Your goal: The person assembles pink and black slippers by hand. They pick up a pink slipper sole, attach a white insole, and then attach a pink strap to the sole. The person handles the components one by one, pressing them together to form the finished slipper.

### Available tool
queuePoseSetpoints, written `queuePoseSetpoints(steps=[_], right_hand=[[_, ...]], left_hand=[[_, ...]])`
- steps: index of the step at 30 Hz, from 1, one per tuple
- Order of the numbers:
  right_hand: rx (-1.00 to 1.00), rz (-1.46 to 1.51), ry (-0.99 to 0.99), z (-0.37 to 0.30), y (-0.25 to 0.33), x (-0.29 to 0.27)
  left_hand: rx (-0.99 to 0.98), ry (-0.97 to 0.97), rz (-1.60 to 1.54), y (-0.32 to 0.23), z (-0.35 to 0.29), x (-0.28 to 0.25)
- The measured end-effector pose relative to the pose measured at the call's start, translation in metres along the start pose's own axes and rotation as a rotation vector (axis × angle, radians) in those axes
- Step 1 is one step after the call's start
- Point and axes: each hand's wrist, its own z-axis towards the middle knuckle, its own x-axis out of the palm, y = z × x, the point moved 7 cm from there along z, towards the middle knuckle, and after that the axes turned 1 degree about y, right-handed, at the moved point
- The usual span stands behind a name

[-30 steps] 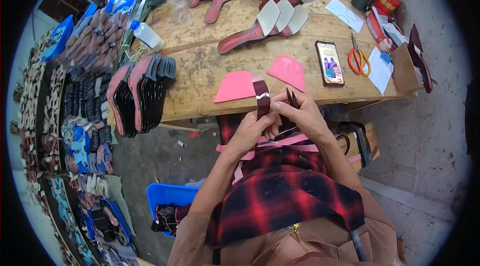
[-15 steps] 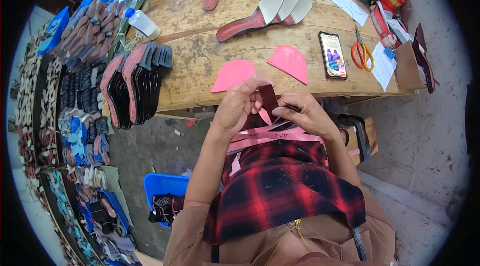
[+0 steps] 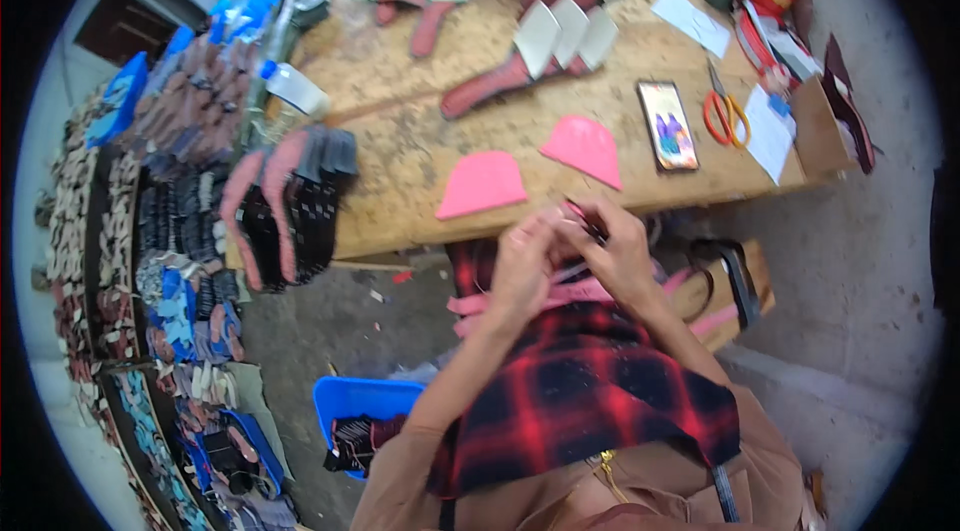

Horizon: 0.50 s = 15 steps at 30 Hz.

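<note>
My left hand (image 3: 525, 261) and my right hand (image 3: 618, 249) meet just off the table's front edge, above my lap, fingers bent and pinching. A dark red strip is between the left fingers, now almost wholly covered by them. Something small and dark (image 3: 592, 223) shows at the right fingertips; its kind is too hidden to tell. Under my hands, pink strips (image 3: 575, 293) lie across my red and black checked apron (image 3: 590, 371). Beyond the hands, two pink rounded pieces (image 3: 482, 186) lie flat near the table edge.
On the wooden table (image 3: 400, 146) lie a phone (image 3: 668, 126), orange-handled scissors (image 3: 725, 111) and several red insoles with pale flaps (image 3: 490, 86). A white bottle (image 3: 295, 88) and stacked insoles (image 3: 290, 206) are at left. A blue bin (image 3: 335, 396) stands on the floor; full shelves (image 3: 120, 281) line the left.
My hands have drawn together, and the dark red strip, upright and visible before, is now mostly covered by fingers. The whole view has shifted, with the table lower in it.
</note>
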Motion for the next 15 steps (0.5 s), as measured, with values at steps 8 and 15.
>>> queuePoseSetpoints(steps=[8,15], right_hand=[[0.214,0.31,-0.184,0.002,-0.021,-0.046],[0.32,0.528,-0.695,-0.011,-0.081,-0.177]], left_hand=[[0.219,-0.369,0.013,-0.041,-0.035,-0.087],[0.361,-0.757,-0.312,-0.061,-0.134,-0.259]])
